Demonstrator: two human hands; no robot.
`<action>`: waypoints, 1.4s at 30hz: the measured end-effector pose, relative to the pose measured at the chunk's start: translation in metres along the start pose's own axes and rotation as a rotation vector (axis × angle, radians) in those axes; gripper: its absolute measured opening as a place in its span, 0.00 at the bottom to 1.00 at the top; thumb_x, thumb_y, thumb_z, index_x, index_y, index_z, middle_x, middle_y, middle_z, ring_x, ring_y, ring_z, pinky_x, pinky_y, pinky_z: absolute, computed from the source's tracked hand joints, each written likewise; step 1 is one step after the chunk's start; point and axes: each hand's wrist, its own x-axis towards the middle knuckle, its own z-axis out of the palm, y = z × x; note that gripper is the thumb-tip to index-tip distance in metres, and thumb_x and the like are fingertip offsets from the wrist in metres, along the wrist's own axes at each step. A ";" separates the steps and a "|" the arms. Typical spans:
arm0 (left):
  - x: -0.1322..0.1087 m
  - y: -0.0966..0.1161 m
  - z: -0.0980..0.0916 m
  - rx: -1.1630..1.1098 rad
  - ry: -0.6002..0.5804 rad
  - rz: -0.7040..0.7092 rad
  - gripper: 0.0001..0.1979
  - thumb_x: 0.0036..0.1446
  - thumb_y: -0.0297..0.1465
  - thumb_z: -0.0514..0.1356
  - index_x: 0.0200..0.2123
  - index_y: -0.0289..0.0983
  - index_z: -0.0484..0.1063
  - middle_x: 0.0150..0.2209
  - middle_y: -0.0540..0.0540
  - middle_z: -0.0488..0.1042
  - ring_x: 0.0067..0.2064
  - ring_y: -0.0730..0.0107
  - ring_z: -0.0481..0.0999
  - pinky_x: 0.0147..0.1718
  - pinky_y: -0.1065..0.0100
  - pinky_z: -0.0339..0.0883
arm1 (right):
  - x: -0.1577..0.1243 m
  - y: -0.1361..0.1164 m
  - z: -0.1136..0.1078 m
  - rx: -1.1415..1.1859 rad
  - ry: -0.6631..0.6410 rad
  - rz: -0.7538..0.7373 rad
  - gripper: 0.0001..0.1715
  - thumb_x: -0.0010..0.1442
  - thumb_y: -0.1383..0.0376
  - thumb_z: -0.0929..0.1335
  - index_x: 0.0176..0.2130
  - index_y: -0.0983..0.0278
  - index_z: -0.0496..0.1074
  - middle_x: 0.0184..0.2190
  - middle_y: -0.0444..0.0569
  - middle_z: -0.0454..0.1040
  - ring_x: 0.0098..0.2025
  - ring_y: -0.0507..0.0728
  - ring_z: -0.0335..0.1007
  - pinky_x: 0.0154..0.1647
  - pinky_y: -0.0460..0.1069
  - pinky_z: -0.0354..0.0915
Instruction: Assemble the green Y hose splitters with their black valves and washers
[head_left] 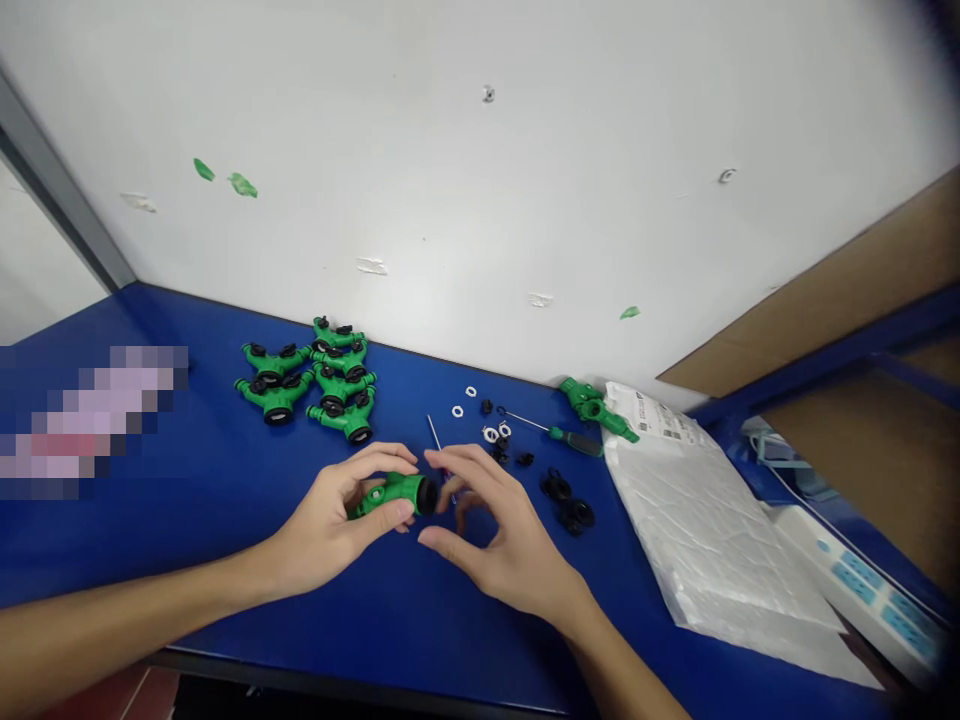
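1. Green plastic hose connector [394,493] is resting in the left hand [330,530], with fingers and thumb curling around it.
2. Right hand [510,540] is hovering open and curved just beside the connector's black end [427,495], gripping nothing.
3. Green splitters [307,380] are lying grouped on the blue desk [187,510] beyond the hands, while white washers [457,411], black rings [566,505] and a screwdriver [559,435] are lying to the right.

Two bare forearms reach in from the lower edge, the left forearm [112,625] nearly level and the right forearm [626,680] slanting up. The left hand [322,525] is closed in a grip, its thumb [379,532] lying forward. The right hand [510,550] stays open and arched, its fingertips [433,456] just beside the left hand's.
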 end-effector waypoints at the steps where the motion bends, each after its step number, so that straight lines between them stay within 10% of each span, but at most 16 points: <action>1: 0.000 0.000 0.000 0.005 -0.003 0.004 0.12 0.58 0.34 0.63 0.44 0.36 0.74 0.54 0.40 0.64 0.33 0.72 0.76 0.36 0.65 0.75 | -0.001 0.000 0.001 -0.015 0.020 -0.028 0.22 0.61 0.58 0.70 0.52 0.65 0.71 0.41 0.54 0.75 0.28 0.50 0.70 0.26 0.45 0.68; 5: 0.001 0.002 0.000 0.007 -0.005 0.016 0.12 0.58 0.35 0.63 0.43 0.35 0.74 0.53 0.40 0.65 0.33 0.72 0.75 0.36 0.66 0.75 | -0.002 -0.001 0.003 -0.157 0.154 0.015 0.15 0.63 0.58 0.69 0.32 0.66 0.75 0.18 0.43 0.67 0.19 0.49 0.62 0.21 0.44 0.62; 10: 0.001 0.005 0.000 0.011 -0.010 0.020 0.12 0.58 0.35 0.63 0.44 0.37 0.75 0.52 0.41 0.64 0.35 0.70 0.75 0.36 0.66 0.74 | -0.003 0.000 0.002 -0.088 0.038 -0.167 0.21 0.64 0.62 0.68 0.55 0.62 0.68 0.43 0.54 0.73 0.33 0.52 0.72 0.33 0.48 0.72; 15: -0.001 0.000 -0.002 0.033 -0.047 0.082 0.10 0.60 0.33 0.61 0.45 0.37 0.74 0.49 0.41 0.65 0.43 0.65 0.73 0.39 0.68 0.72 | -0.006 0.002 0.016 -0.137 0.237 -0.156 0.13 0.63 0.61 0.69 0.46 0.65 0.72 0.26 0.46 0.72 0.25 0.52 0.69 0.26 0.46 0.69; 25: 0.003 0.004 -0.003 -0.198 -0.120 -0.044 0.11 0.56 0.31 0.65 0.44 0.40 0.77 0.48 0.45 0.66 0.31 0.74 0.76 0.35 0.64 0.74 | 0.002 -0.001 -0.009 -0.642 0.024 -0.354 0.19 0.70 0.58 0.58 0.39 0.68 0.70 0.29 0.53 0.74 0.28 0.56 0.69 0.29 0.50 0.64; 33: -0.002 0.008 0.003 -0.274 -0.136 -0.223 0.10 0.54 0.33 0.67 0.41 0.39 0.80 0.49 0.44 0.67 0.32 0.74 0.74 0.32 0.67 0.73 | 0.000 0.007 0.002 -0.626 0.108 -0.449 0.25 0.69 0.53 0.56 0.28 0.64 0.66 0.19 0.44 0.63 0.20 0.52 0.59 0.19 0.48 0.50; 42: -0.012 0.008 0.002 0.161 -0.127 0.109 0.11 0.62 0.32 0.59 0.46 0.40 0.78 0.47 0.43 0.67 0.42 0.65 0.71 0.37 0.67 0.68 | -0.002 0.003 0.030 -0.499 0.373 -0.300 0.23 0.67 0.59 0.57 0.21 0.61 0.56 0.13 0.38 0.54 0.14 0.48 0.46 0.14 0.47 0.44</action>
